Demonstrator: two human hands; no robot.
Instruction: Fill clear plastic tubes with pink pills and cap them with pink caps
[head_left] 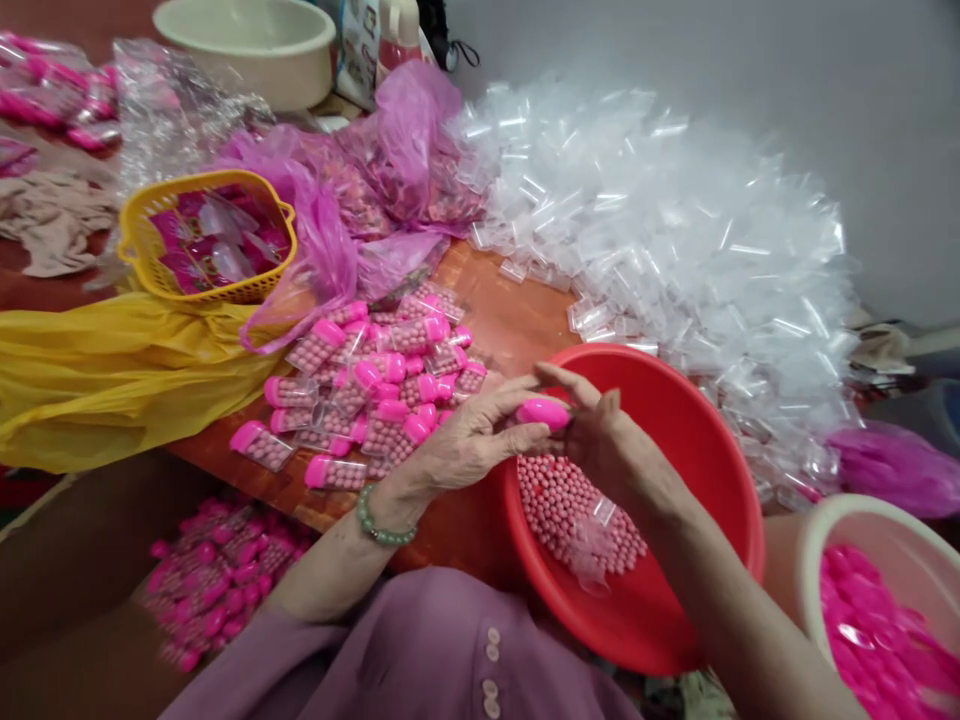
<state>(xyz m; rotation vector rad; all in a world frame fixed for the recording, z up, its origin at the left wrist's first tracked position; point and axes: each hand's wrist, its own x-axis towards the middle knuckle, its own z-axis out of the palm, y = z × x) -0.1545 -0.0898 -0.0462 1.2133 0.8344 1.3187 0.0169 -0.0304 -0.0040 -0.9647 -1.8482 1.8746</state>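
We see both of our hands meeting just above the far rim of a red basin (697,470) that rests in our lap. The left hand (469,440) and the right hand (600,440) close their fingertips together on a pink cap (544,412), each grip pinched small around it; a vial under the cap is hidden by the fingers, so we cannot tell whether one is there. Holding the cap over the basin means anything dropped would land among the pink beads (570,505) pooled in its low near side, where a clear empty vial (602,512) also lies. Just left of the basin, on the table (510,310), capped vials filled with beads (367,395) sit heaped within easy reach of the left hand. Behind the basin rises a large pile of clear empty vials (660,240). To the basin's right, a cream bowl (817,530) holds loose pink caps (877,630), close to the right hand. Farther left of the basin stands a yellow basket (157,205).
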